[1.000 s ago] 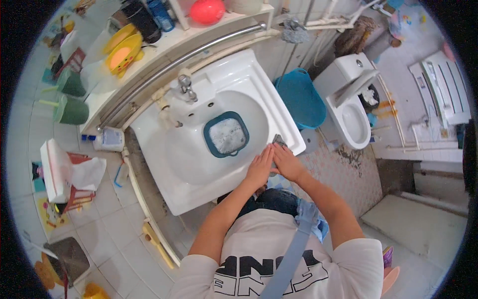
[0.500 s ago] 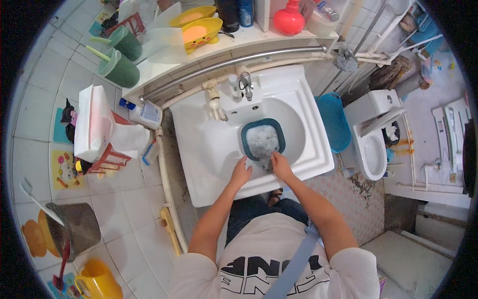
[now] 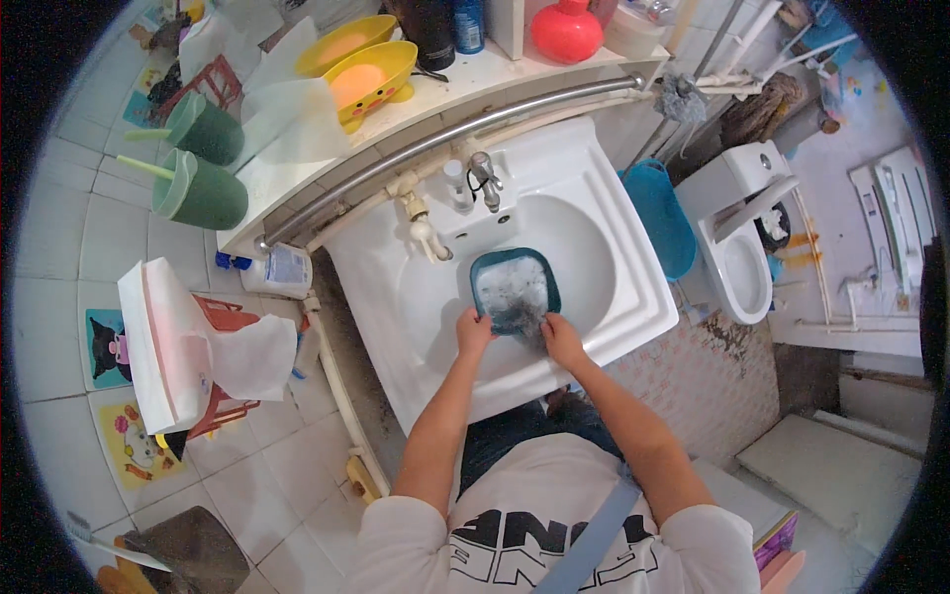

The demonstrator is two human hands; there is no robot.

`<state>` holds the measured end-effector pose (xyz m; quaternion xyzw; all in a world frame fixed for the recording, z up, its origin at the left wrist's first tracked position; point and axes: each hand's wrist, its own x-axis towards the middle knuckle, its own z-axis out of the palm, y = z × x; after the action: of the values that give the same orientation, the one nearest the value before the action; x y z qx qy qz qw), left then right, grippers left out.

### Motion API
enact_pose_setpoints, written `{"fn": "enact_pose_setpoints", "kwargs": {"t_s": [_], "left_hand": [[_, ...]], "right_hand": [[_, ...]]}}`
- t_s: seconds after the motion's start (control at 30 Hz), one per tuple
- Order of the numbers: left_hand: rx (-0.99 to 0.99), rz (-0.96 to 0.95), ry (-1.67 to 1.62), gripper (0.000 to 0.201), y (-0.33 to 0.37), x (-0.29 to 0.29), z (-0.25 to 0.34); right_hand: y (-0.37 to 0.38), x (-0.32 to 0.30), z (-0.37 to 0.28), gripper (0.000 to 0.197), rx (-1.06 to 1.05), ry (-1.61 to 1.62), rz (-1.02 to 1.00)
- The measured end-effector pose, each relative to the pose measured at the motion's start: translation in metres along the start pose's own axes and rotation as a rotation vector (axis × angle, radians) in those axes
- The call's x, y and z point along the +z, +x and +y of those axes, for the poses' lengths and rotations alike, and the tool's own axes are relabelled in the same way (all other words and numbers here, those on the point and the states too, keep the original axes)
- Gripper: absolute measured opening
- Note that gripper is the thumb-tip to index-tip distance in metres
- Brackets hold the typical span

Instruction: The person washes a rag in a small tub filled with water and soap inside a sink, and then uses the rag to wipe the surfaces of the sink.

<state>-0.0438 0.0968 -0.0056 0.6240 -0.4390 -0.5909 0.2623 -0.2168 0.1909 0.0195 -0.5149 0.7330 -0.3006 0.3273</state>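
Note:
A small dark teal basin (image 3: 492,259) with white suds sits in the bowl of the white washbasin (image 3: 600,285). At its near left corner, my left hand (image 3: 473,333) grips the rim. My right hand (image 3: 562,341) is closed by the near right corner, its fingertips pinching a soft, dark grey, fuzzy wad (image 3: 527,315). The wad lies over the suds and the near right part of the rim; whether it is mesh or cloth I cannot tell. Behind the basin stand a metal tap (image 3: 484,180) and a cream plastic tap (image 3: 424,230).
Behind the washbasin runs a metal rail (image 3: 465,137) under a shelf (image 3: 450,97) holding yellow dishes (image 3: 368,79) and a red round bottle (image 3: 567,32). To the right are a blue bucket (image 3: 661,223) and a toilet (image 3: 742,277). A tissue pack (image 3: 163,342) hangs at left.
My left hand has come to the teal basin's rim, from which it was apart. The grey wad, which hung over the near edge, now lies further into the suds. The view has shifted slightly.

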Motion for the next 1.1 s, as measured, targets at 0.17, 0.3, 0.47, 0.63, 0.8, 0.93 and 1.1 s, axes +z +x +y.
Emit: {"fn": "enact_pose_setpoints", "kwargs": {"t_s": [0.17,0.3,0.47,0.63,0.8,0.93,1.1], "left_hand": [[0.11,0.065,0.261,0.009,-0.017,-0.041,0.017],[0.306,0.139,0.531,0.013,-0.039,-0.058,0.036],[0.473,0.304,0.608,0.014,-0.058,-0.073,0.027],[0.404,0.349,0.606,0.02,-0.09,-0.073,0.061],[0.479,0.434,0.682,0.018,-0.103,-0.082,0.074],[0.53,0.496,0.801,0.009,-0.114,-0.084,0.089],[0.596,0.544,0.902,0.009,-0.111,-0.093,0.083]], "right_hand": [[0.005,0.01,-0.018,0.027,0.008,-0.024,-0.085],[0.001,0.005,-0.028,0.028,0.027,-0.045,-0.203],[0.0,0.011,-0.032,0.028,-0.069,-0.049,-0.215],[0.005,0.008,-0.027,0.029,-0.067,-0.068,-0.314],[0.009,0.01,-0.031,0.028,-0.088,-0.012,-0.302],[0.01,0.009,-0.038,0.028,-0.083,0.029,-0.3],[0.017,0.011,-0.038,0.026,-0.089,0.045,-0.308]]}}
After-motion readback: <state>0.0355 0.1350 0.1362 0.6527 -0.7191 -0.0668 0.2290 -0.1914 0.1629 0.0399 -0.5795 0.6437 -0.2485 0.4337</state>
